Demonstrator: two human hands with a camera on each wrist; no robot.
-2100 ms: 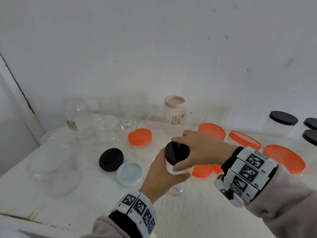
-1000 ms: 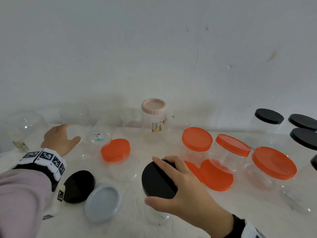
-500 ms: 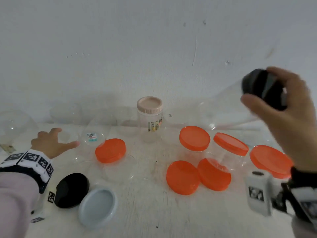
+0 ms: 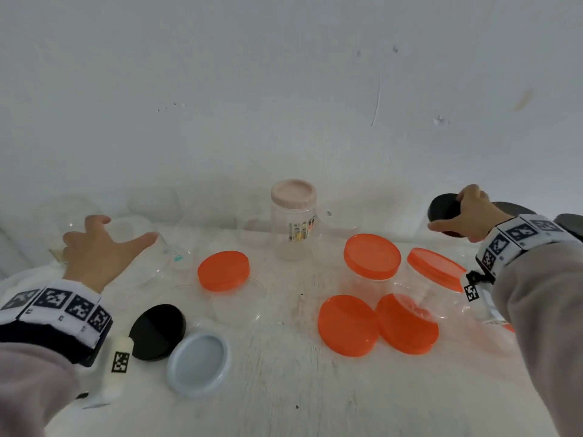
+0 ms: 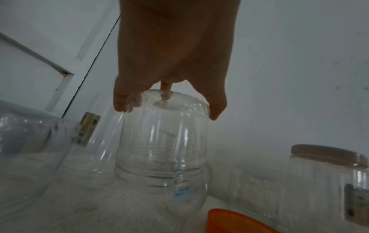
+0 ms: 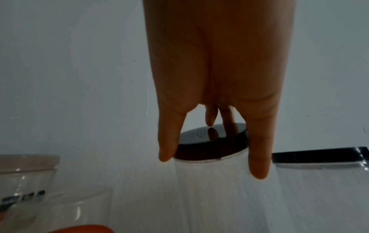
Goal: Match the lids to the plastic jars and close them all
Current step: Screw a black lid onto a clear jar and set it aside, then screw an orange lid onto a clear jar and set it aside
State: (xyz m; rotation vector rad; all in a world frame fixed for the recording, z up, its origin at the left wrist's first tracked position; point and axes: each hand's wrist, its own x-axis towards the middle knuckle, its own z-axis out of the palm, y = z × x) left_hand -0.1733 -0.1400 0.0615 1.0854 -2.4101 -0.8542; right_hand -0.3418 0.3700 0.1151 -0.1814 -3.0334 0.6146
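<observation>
My right hand [image 4: 451,212] grips the black lid [image 4: 441,209] of a clear jar at the back right of the white table [image 4: 284,389]. In the right wrist view my right hand [image 6: 211,162] has its fingers down round the rim of the black lid [image 6: 209,149], and the jar body [image 6: 209,181] stands upright below. My left hand [image 4: 104,244] reaches over a lidless clear jar [image 4: 126,230] at the back left. In the left wrist view my left hand [image 5: 169,108] holds the top end of that clear jar [image 5: 159,149] between fingers and thumb.
A loose black lid [image 4: 157,331] and a pale blue lid [image 4: 198,362] lie front left. Orange lids [image 4: 347,324] and orange-lidded jars [image 4: 372,257] fill the middle right. A pink-lidded jar [image 4: 293,216] stands at the back, with several clear jars along the wall.
My right hand has carried the black-lidded jar from the front middle up and over to the back right. My left hand let go of it and reached onto the clear jar at the back left.
</observation>
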